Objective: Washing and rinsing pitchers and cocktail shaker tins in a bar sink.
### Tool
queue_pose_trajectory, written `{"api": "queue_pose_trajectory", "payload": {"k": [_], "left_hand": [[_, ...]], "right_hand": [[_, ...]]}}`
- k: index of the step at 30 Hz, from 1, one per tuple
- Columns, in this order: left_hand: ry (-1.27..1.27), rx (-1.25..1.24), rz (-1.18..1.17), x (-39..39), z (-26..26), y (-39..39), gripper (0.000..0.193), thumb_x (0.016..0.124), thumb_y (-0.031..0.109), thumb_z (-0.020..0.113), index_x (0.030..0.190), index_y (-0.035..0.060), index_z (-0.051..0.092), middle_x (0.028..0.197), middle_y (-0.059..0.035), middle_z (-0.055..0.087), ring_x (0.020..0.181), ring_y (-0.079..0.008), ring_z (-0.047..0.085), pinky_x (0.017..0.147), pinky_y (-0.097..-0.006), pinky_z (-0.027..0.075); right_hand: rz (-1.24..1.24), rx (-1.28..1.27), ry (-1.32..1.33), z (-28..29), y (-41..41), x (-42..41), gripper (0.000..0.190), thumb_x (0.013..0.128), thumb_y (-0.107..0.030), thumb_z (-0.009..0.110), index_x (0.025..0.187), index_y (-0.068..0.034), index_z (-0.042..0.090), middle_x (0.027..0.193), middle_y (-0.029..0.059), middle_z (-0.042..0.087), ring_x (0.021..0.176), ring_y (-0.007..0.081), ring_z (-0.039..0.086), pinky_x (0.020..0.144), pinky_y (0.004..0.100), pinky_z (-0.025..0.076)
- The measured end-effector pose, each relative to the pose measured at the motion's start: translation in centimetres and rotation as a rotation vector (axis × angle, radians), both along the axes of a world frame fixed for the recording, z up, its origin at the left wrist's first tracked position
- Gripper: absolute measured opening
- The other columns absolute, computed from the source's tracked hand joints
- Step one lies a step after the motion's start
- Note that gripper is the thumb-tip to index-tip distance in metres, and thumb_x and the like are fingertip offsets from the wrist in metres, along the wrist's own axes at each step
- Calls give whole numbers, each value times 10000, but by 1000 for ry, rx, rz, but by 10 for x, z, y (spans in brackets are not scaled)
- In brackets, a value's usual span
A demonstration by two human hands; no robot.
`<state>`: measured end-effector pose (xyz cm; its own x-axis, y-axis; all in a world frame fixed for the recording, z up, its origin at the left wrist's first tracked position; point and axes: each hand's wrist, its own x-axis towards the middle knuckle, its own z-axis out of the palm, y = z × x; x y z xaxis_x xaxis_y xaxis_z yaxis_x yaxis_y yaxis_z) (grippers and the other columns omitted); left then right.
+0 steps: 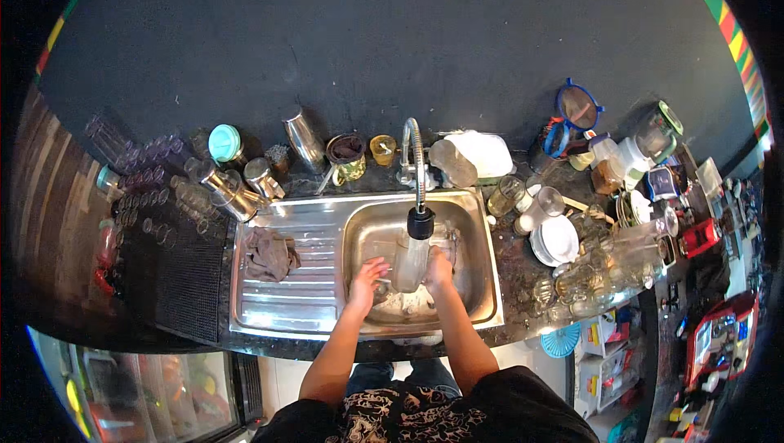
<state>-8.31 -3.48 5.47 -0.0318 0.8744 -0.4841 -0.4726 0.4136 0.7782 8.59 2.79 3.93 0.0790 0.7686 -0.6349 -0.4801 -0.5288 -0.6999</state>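
Note:
My right hand (438, 268) grips a clear tall vessel (409, 268) from its right side, inside the steel sink basin (484, 296). The black spray head of the faucet (421, 222) hangs right over the vessel's top end. To the left of the vessel, my left hand (369, 287) is held over the basin with its fingers apart and nothing visible in it. Other clear glassware lies lower in the basin, partly hidden by my hands and the vessel. On the ribbed drainboard to the left rests a crumpled brown cloth (269, 254).
Many glasses (588, 277) and stacked white bowls (554, 241) crowd the counter on the right. Metal shakers (304, 140) and a turquoise-lidded container (225, 143) stand along the back. A black mat (190, 284) lies left of the sink. A white tub (484, 152) stands behind the faucet.

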Motion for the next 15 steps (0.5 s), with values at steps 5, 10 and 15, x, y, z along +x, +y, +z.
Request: {"api": "queue_pose_trajectory", "payload": {"k": [5, 10, 15], "left_hand": [[254, -112, 142, 35, -36, 16, 371, 774, 352, 551, 1053, 107, 535, 947, -58, 574, 941, -177, 499, 854, -318, 355], [-655, -255, -37, 73, -35, 17, 428, 831, 395, 428, 1056, 42, 517, 904, -122, 577, 783, -287, 570, 719, -404, 482], [-727, -348, 258, 86, -19, 11, 533, 803, 486, 387, 1060, 37, 514, 929, -178, 569, 829, -333, 567, 747, -442, 467]], "right_hand": [[399, -103, 178, 22, -5, 14, 229, 863, -272, 417, 801, -71, 506, 528, 23, 414, 436, 175, 449, 424, 349, 428], [567, 27, 394, -13, 20, 45, 321, 864, -247, 404, 966, 42, 498, 810, 161, 568, 688, 278, 591, 607, 424, 520], [311, 191, 55, -36, 99, 11, 339, 830, -267, 480, 1060, -23, 432, 886, 171, 555, 614, 272, 583, 520, 413, 515]]}}
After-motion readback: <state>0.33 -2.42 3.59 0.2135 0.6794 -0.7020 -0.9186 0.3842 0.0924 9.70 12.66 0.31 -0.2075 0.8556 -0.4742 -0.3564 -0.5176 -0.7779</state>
